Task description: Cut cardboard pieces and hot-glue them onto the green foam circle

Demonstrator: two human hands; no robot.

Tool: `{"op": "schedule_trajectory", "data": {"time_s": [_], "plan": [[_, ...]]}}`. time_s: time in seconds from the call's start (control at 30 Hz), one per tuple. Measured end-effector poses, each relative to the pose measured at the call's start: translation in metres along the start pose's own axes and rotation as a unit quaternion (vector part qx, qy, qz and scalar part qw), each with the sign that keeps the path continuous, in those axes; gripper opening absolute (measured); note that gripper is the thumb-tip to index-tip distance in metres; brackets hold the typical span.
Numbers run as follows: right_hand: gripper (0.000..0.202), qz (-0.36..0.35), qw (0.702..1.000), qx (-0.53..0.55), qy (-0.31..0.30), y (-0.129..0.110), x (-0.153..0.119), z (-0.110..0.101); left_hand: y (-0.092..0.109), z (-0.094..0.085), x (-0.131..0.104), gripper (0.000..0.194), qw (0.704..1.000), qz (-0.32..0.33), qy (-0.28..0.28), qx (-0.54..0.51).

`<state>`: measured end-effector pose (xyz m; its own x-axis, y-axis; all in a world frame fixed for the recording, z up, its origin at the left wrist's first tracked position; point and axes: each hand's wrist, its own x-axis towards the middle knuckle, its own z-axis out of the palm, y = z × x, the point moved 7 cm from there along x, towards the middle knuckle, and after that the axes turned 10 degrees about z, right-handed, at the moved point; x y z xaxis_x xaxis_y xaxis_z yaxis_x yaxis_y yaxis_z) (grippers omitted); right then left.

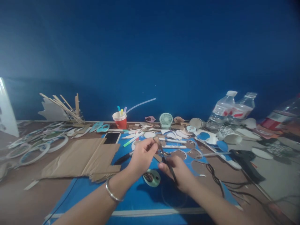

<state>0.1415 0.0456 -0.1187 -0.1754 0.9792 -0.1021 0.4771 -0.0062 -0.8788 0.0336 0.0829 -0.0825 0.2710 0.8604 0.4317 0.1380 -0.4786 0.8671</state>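
Note:
Near the middle of the view, my left hand [143,154] pinches a small brown cardboard piece [157,142]. My right hand [178,172] is wrapped round dark-handled scissors [164,158], whose blades point up toward that piece. Where blades and cardboard meet is too small to make out clearly. Below my hands a pale green bird-like cutout [152,178] with dark stripes lies on the blue mat [131,197]. A silver bangle circles my left wrist.
Torn cardboard [77,157] and tape rolls [35,153] lie left. Behind are a phone [112,137], a red cup [120,120], markers [174,147] and a small fan [166,120]. Right are bottles [221,111], a black glue gun [248,164] and cables [236,184].

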Motion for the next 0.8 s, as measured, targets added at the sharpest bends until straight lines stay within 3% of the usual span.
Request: {"op": "schedule_trajectory", "data": {"time_s": [0.1,0.3,0.57,0.7,0.8], "plan": [[0.046,0.009,1.000,-0.010,0.012,0.003,0.001,-0.002,0.000,-0.001,0.000,0.019,1.000,-0.005,0.006,0.004],[0.042,-0.001,0.999,0.013,-0.029,0.007,0.001,0.002,-0.001,0.008,-0.003,0.016,0.999,0.005,-0.014,-0.037],[0.044,0.024,1.000,0.000,-0.015,0.009,0.003,0.000,-0.003,0.007,-0.003,0.020,0.999,-0.007,-0.013,-0.031],[0.039,-0.012,0.997,0.052,-0.054,0.004,0.002,0.002,-0.001,0.012,-0.004,0.019,0.998,0.006,-0.032,-0.044],[0.040,-0.010,0.998,0.042,-0.038,0.006,0.003,0.000,-0.001,0.012,-0.004,0.020,0.998,0.004,-0.030,-0.047]]}}
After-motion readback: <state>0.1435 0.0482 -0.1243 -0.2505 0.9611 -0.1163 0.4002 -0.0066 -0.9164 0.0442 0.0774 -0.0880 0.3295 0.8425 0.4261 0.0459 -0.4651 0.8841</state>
